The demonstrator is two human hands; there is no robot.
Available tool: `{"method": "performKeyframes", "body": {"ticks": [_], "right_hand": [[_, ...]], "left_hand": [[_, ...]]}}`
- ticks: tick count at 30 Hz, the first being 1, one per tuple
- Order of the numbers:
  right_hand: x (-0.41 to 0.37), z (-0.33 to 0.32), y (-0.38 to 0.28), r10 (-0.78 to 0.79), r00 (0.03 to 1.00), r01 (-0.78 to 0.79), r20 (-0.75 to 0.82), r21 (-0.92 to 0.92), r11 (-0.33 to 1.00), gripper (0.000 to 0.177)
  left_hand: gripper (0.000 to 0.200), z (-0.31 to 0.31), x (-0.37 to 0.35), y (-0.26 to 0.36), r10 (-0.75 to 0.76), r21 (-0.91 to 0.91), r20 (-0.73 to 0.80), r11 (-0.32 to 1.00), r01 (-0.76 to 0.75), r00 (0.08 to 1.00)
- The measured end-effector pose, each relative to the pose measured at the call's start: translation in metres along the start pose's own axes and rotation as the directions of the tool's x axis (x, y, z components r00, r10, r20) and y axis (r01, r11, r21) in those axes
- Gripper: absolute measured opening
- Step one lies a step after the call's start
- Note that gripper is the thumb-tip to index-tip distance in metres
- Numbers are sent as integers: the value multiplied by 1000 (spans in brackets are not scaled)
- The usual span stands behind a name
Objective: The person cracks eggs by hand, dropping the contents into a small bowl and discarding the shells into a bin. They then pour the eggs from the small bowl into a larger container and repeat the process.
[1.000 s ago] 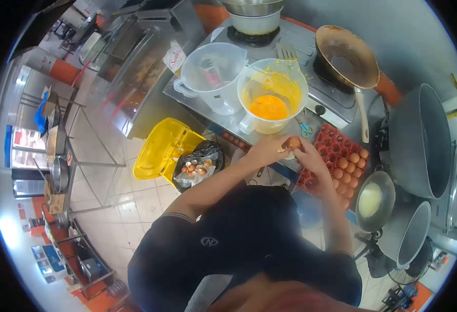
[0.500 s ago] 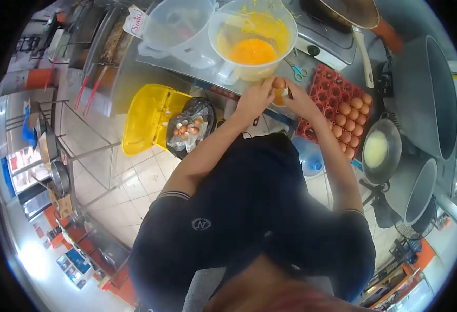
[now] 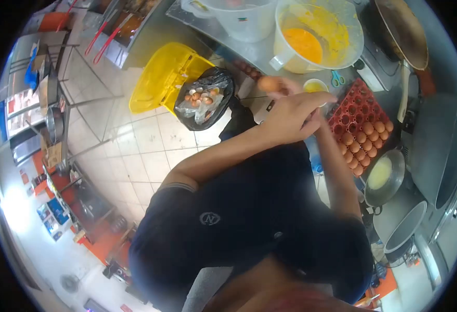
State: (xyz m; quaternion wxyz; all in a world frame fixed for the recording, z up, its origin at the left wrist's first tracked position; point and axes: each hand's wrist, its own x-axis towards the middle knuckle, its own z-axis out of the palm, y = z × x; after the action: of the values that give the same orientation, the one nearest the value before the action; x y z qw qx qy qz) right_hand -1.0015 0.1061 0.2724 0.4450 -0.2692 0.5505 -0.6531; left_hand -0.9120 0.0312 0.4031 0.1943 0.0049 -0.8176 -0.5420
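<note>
My left hand reaches across my right wrist, its fingers stretched toward the right with nothing visible in them. Behind it, my right hand points left and is closed on a brown eggshell; motion blurs its fingers, and my left hand partly hides it. Just beyond the crossed hands is a small bowl with yellow contents. A red egg tray lies to the right, with brown eggs in its nearer part. Past the hands stands a large clear jug containing orange-yellow beaten egg.
To the left, a bin with a raised yellow lid and black liner contains broken shells. Blue-handled scissors lie near the jug. Right of the tray are a pan with pale contents and large grey pots.
My hands have gone from side by side over the small bowl to crossed. The eggshell has moved left in my right hand, while my left hand has swung right. The view has shifted.
</note>
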Motion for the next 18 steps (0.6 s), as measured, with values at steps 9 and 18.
{"method": "performKeyframes", "body": {"ticks": [9, 18], "right_hand": [[21, 35, -28, -198, 975, 219, 97, -529, 820, 40], [-184, -177, -106, -149, 823, -510, -548, -829, 229, 62]], "left_hand": [[31, -58, -1, -17, 110, 49, -298, 994, -99, 948], [26, -63, 17, -31, 133, 10, -426, 990, -142, 895]]}}
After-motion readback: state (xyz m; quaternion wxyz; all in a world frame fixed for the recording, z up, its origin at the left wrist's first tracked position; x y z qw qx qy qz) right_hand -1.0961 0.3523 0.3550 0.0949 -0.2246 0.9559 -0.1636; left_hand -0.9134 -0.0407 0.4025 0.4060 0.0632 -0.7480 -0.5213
